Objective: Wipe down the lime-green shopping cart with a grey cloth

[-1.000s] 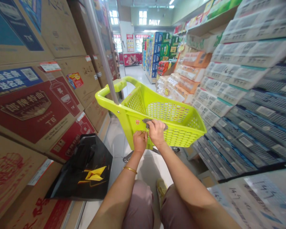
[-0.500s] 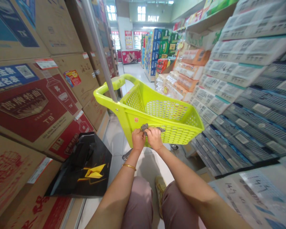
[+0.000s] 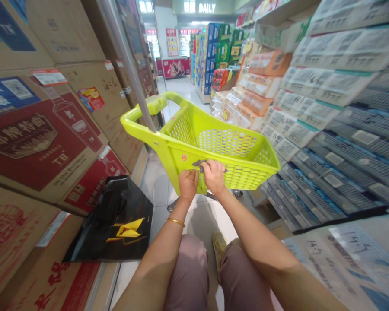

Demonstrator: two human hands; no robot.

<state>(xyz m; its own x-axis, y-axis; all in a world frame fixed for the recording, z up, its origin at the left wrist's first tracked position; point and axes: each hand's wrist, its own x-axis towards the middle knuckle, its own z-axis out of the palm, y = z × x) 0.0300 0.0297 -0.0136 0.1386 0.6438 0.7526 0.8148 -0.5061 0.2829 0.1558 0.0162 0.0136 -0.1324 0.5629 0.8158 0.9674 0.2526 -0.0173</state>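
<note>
A lime-green shopping cart (image 3: pixel 168 151) with a perforated basket stands side-on in front of me. My right hand (image 3: pixel 214 176) is closed round a crumpled grey cloth (image 3: pixel 199 163), pressed to the cart's near side wall just below a small red-and-white sticker (image 3: pixel 184 157). Part of the cloth shows to the left of the fingers and a little to the right. My left hand (image 3: pixel 188 184), with a gold bangle on its wrist, is close beside it at the same wall. Its fingers are pinched together; what they grip, if anything, is hidden.
Stacked cartons (image 3: pixel 35 138) rise on the left, with a black bag (image 3: pixel 116 220) on the floor against them. Packs of paper goods (image 3: pixel 340 86) and blue-grey bundles (image 3: pixel 337 172) line the right. A metal pole (image 3: pixel 126 60) slants above the cart handle. The tiled aisle (image 3: pixel 184 90) runs on behind.
My right hand has moved slightly right and up along the cart wall with the cloth. The left hand has shifted slightly down, and a gap has opened between the hands.
</note>
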